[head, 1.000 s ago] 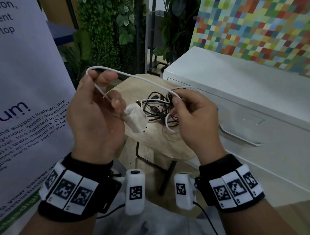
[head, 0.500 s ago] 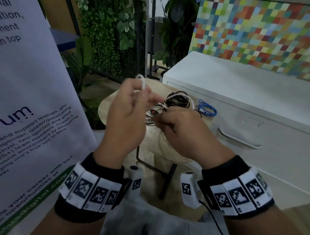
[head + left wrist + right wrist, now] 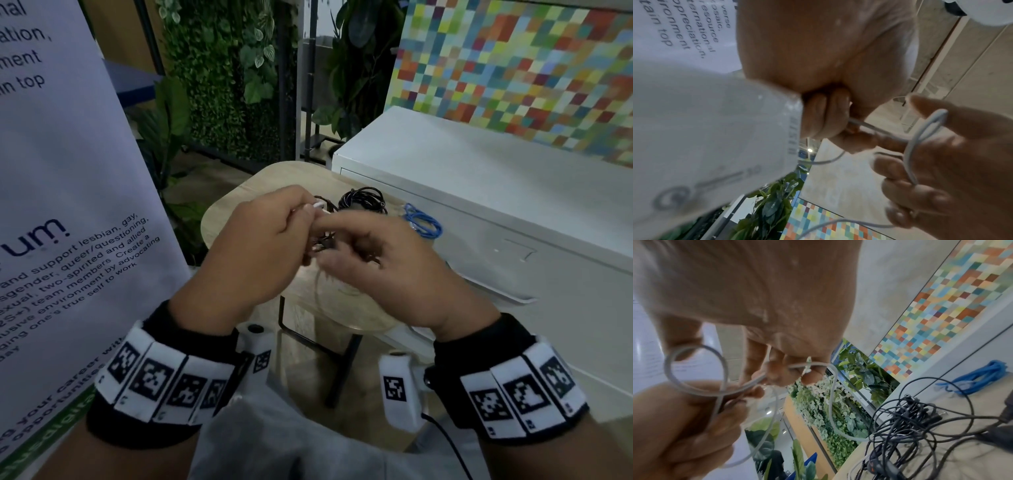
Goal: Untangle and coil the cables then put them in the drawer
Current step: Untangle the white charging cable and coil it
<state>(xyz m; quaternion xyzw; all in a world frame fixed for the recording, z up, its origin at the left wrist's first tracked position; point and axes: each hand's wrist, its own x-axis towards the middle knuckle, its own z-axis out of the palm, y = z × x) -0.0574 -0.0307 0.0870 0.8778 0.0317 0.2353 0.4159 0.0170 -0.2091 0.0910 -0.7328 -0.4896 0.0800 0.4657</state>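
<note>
I see both hands raised close together above the small round light-wood desk (image 3: 239,200). My left hand (image 3: 253,250) has its fingers curled around the thin white cable (image 3: 694,369) and pinches it near the fingertips; the left wrist view shows a white block-shaped charger (image 3: 711,129) close under that hand, though I cannot tell how it is gripped. My right hand (image 3: 387,270) also holds the white cable, its fingers curled round a small loop of it, and one strand hangs down toward the desk. On the desk just beyond the hands lies a tangled bundle of thin black cables (image 3: 920,421). A coiled blue cable (image 3: 423,224) rests at the desk's right edge, beside the white cabinet (image 3: 496,178), whose drawer front (image 3: 548,274) is closed. A white printed banner (image 3: 68,205) stands on the left.
</note>
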